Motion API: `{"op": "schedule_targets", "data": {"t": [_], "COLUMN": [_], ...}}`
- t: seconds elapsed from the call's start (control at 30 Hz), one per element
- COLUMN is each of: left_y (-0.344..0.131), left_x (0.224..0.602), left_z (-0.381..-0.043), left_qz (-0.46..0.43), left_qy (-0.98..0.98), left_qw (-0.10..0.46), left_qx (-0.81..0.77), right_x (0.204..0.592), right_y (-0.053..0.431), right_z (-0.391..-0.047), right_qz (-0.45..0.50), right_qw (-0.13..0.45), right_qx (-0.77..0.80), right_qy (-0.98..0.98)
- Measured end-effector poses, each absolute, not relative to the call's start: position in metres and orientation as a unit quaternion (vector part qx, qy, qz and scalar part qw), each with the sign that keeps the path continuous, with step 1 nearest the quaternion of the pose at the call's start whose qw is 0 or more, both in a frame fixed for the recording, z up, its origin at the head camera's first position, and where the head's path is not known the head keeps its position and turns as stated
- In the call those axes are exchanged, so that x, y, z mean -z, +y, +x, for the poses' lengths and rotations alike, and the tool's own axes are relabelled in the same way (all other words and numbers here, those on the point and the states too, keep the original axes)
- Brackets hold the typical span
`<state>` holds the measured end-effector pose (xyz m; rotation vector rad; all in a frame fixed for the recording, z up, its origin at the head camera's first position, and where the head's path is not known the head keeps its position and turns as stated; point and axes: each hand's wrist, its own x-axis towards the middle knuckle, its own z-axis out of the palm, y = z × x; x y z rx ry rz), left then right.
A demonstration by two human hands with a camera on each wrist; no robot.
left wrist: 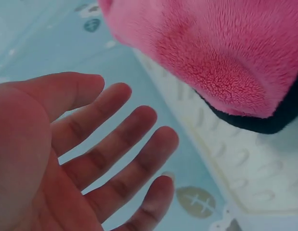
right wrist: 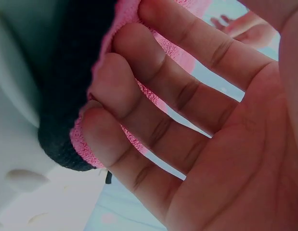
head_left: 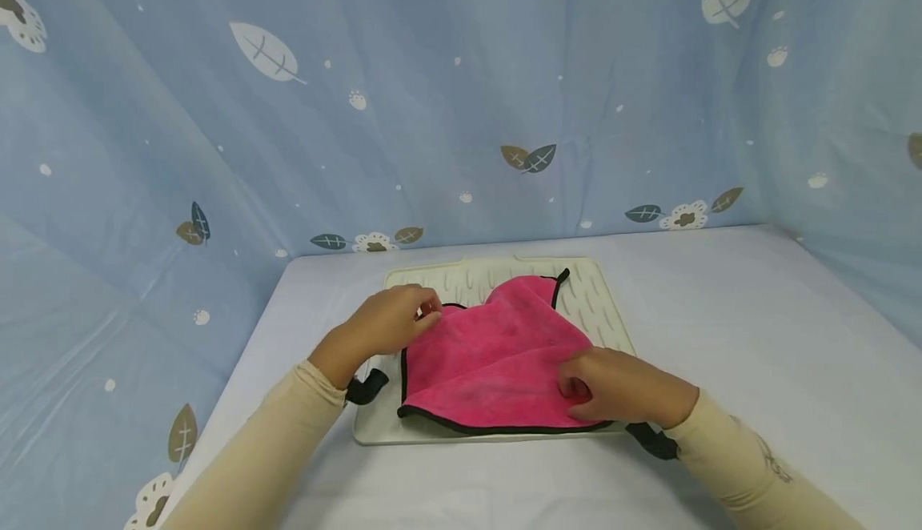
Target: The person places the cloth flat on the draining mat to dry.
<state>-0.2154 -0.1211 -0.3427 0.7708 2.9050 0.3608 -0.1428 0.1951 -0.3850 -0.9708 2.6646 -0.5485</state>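
A pink plush cloth with black edging lies rumpled across a cream ridged mat. At its left edge hovers my left hand; the left wrist view shows the fingers loosely spread and apart from the cloth, with nothing in them. My right hand is at the cloth's right side. In the right wrist view its fingertips touch the pink fabric beside the black edging, fingers only slightly bent. The thumb stands away from them, not pinching.
The mat rests on a white-covered table. A blue curtain printed with leaves and flowers rises behind and at both sides. Black straps hang at both wrists, just below the sleeves.
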Motion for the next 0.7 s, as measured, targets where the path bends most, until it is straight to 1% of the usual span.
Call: {"op": "schedule_targets", "data": {"t": [0.13,0.27,0.47,0.7], "left_y": [-0.107,-0.092,-0.079,-0.077], "left_x": [0.352,0.363,0.379,0.380], "left_z": [-0.244,-0.262,-0.270,-0.269], "left_qz": [0.257,0.250,0.240,0.243], "left_qy": [0.961,0.963,0.966,0.967], "left_qw": [0.062,0.083,0.097,0.076], "left_qx": [-0.079,-0.053,-0.008,0.000], "right_x": [0.389,0.392,0.392,0.393], "right_y": [0.195,0.194,0.195,0.196], "right_z": [-0.143,-0.143,-0.143,-0.144], "right_qz": [-0.337,-0.331,-0.330,-0.334], "right_qw": [0.116,0.115,0.107,0.104], "right_qx": [0.187,0.181,0.171,0.168], "right_qy": [0.915,0.919,0.922,0.922]}}
